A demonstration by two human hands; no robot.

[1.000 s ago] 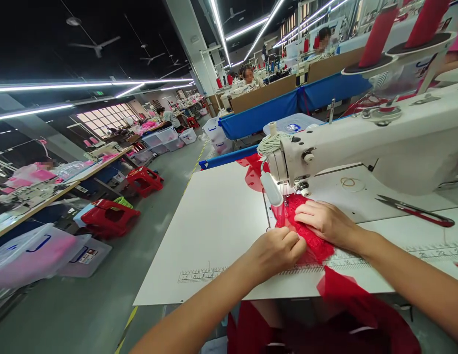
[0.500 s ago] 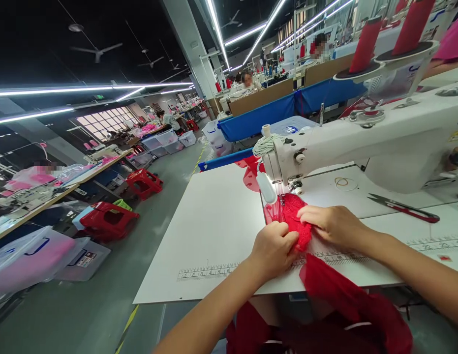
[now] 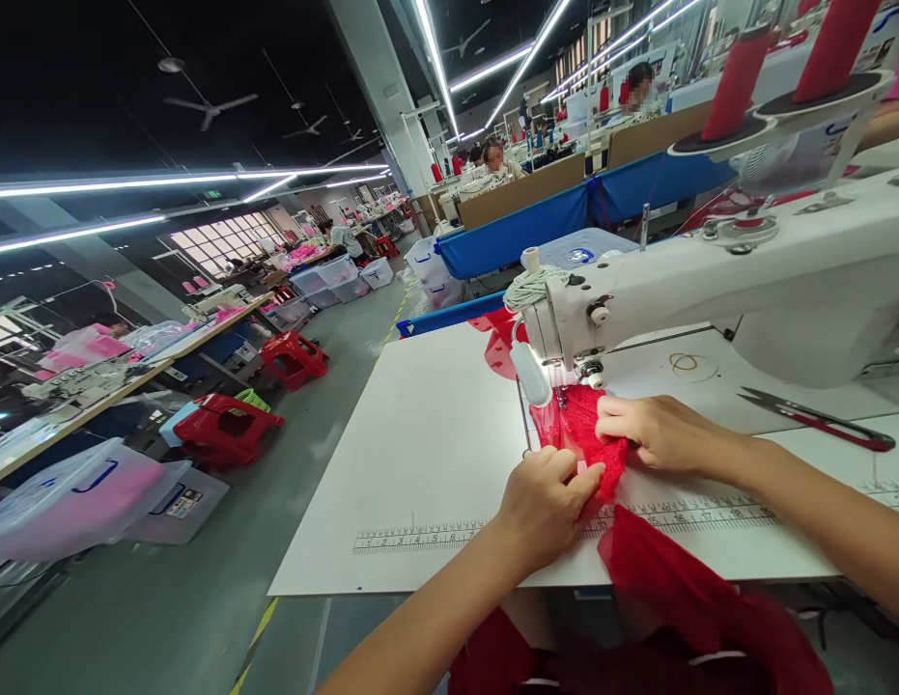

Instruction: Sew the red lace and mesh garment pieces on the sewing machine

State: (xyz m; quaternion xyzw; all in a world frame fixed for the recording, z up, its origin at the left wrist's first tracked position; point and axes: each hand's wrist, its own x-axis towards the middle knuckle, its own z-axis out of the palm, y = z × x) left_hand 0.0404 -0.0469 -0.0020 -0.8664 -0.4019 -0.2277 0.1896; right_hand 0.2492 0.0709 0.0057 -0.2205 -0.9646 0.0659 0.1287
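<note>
Red lace fabric [image 3: 586,425] lies under the needle of a white sewing machine [image 3: 681,299], lit by a small lamp [image 3: 530,375]. My left hand [image 3: 547,502] is closed on the fabric's near left edge, thumb and fingers pinching it. On the right side of the same cloth, my right hand [image 3: 652,434] grips it with bent fingers, close to the presser foot. A sheer red length [image 3: 666,560] of cloth hangs over the table's front edge toward my lap. The fingertips are partly hidden in the folds.
Black-and-red thread snips [image 3: 818,417] lie to the right on the white table [image 3: 406,434], which has a printed ruler [image 3: 420,536]. Red thread cones [image 3: 739,87] stand above the machine. Red stools [image 3: 228,430] and plastic bins [image 3: 79,492] stand left across the aisle.
The view has shifted slightly, so everything sits a little farther right. Both hands keep hold of the red lace, which now looks more spread out between them near the needle.
</note>
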